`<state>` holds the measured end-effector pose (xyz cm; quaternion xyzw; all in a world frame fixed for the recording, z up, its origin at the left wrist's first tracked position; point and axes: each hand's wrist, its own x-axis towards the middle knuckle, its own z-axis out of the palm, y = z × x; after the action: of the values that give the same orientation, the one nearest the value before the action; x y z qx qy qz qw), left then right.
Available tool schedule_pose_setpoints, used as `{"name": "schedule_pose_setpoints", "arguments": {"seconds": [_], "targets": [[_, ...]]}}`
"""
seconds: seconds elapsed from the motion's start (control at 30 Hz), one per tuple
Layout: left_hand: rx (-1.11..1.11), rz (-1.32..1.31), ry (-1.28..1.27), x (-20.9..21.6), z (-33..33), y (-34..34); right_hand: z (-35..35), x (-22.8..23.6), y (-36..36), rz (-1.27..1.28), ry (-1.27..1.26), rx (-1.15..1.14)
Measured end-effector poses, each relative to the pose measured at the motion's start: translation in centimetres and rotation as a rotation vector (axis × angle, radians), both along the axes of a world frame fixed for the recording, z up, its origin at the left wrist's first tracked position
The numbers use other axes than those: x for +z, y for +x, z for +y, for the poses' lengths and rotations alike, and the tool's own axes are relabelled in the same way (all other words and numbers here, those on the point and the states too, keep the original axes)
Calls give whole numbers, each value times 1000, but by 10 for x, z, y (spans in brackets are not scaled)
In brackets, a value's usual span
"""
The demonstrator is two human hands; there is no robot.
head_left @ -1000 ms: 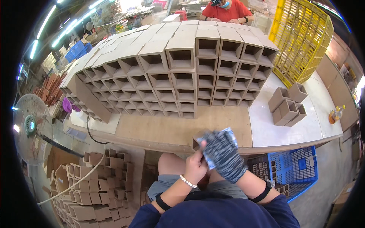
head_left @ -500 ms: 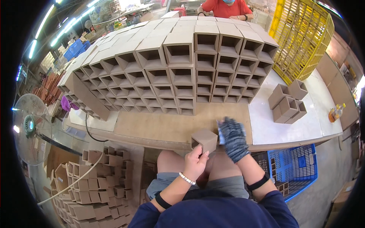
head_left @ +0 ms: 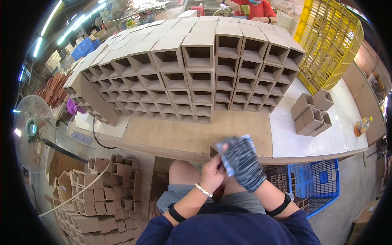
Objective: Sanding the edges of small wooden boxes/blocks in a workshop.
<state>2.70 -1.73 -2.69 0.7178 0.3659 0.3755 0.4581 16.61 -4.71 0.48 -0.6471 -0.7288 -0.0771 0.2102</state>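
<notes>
Just in front of the table's edge, my left hand [head_left: 212, 176], bare with a beaded bracelet at the wrist, grips a small brown square box sleeve [head_left: 214, 151]. Most of the sleeve is hidden behind my hands. My right hand [head_left: 243, 163], in a dark grey knitted glove, holds a thin blue-and-white patterned sheet [head_left: 248, 141] against the sleeve. Whether the sheet is cloth or paper I cannot tell. Beyond my hands, a wide stack of open-ended brown box sleeves [head_left: 200, 96] rises on the table.
Several loose sleeves [head_left: 312, 117] and a bottle of amber liquid [head_left: 362, 126] stand on the right. A yellow crate [head_left: 328, 45] leans behind them. Below are a blue crate [head_left: 314, 179] and a heap of sleeves [head_left: 98, 200]. A fan [head_left: 32, 126] stands left. A person in red [head_left: 263, 10] works opposite.
My right hand has moved left, bringing the patterned sheet onto the sleeve. My left hand keeps its hold on the sleeve. The person opposite now has a greenish object in hand.
</notes>
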Motion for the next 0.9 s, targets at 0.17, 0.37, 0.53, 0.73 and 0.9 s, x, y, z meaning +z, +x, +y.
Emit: {"name": "schedule_pose_setpoints", "arguments": {"seconds": [0.17, 0.37, 0.53, 0.73, 0.9], "targets": [[-97, -94, -150, -16, 2, -4, 13, -15, 52, -31, -239, -329], [-46, -512, -1022, 14, 13, -5, -3, 0, 72, 336, 156, -368], [-117, -428, -514, 9, 0, 3, -3, 13, 49, 269, 382, -154], [-131, -210, 134, 23, -1, -4, 0, 48, -5, -15, 5, 352], [-5, 79, 355, 31, 4, -5, 8, 15, 38, -84, 48, -126]]}}
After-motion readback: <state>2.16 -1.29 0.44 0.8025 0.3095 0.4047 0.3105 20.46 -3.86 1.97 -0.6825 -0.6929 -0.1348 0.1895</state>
